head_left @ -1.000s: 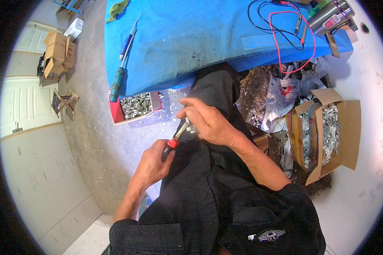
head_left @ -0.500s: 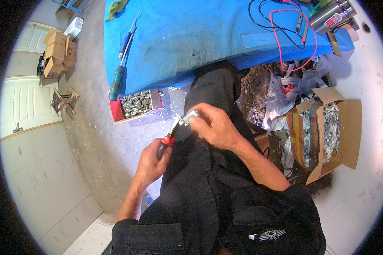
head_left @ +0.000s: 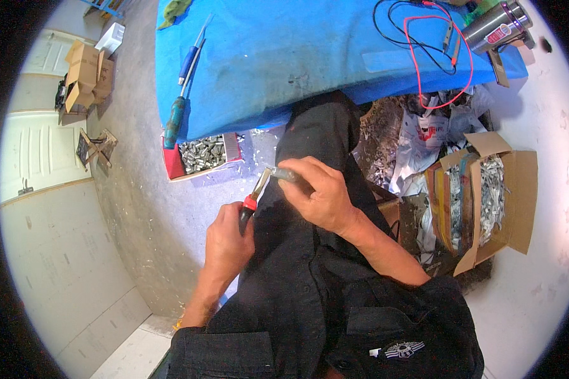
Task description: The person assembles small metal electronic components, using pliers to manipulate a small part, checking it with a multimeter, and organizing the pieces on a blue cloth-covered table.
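My left hand [head_left: 229, 239] is closed around the red and black handles of a pair of pliers [head_left: 251, 203]. The jaws point up and away, over my dark trouser leg. In a pinch of thumb and fingers, my right hand [head_left: 319, 192] holds a small grey metal piece [head_left: 286, 175], partly hidden by the fingers. Its left end meets the tips of the plier jaws; whether they grip it is too small to tell. Beyond my hands a red and white box [head_left: 172, 165] holds many small metal cylinders [head_left: 202, 153].
A blue-covered table [head_left: 259, 57] spans the far side, bearing screwdrivers [head_left: 183, 95], red and black test leads [head_left: 406, 44] and a steel mug [head_left: 496, 28]. At right, an open cardboard box [head_left: 521, 196] holds metal scraps [head_left: 492, 196]. A folding stool [head_left: 96, 149] stands at left.
The white strip at the plier jaws no longer shows. My right hand has turned slightly, and the metal piece looks darker. My left hand has shifted a little, still on the pliers.
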{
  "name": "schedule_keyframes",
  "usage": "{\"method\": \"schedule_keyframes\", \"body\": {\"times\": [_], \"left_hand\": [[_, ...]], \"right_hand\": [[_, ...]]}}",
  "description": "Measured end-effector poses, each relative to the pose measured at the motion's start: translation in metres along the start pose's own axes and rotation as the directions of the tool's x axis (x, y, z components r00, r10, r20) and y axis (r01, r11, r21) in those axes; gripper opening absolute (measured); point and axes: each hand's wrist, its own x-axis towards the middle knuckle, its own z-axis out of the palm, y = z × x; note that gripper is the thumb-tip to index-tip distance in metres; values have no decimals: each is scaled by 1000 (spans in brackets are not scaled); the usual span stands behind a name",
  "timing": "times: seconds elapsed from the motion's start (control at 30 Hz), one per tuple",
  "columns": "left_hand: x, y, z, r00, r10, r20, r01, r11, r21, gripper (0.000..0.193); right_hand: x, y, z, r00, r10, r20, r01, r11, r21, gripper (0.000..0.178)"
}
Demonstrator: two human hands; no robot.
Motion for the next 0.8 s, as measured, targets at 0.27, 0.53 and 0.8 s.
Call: {"method": "schedule_keyframes", "body": {"times": [0.27, 0.53, 0.8], "left_hand": [[-2, 6, 3, 995, 41, -96, -37, 999, 38, 34], [7, 2, -8, 980, 177, -92, -161, 974, 157, 31], [4, -3, -3, 999, -31, -15, 29, 991, -128, 32]], "right_hand": [[-7, 1, 1, 977, 214, -11, -205, 951, 231, 25], [-1, -2, -2, 994, -71, -78, 74, 996, 39, 27], [-3, -8, -8, 999, -35, -37, 37, 999, 33, 27]]}}
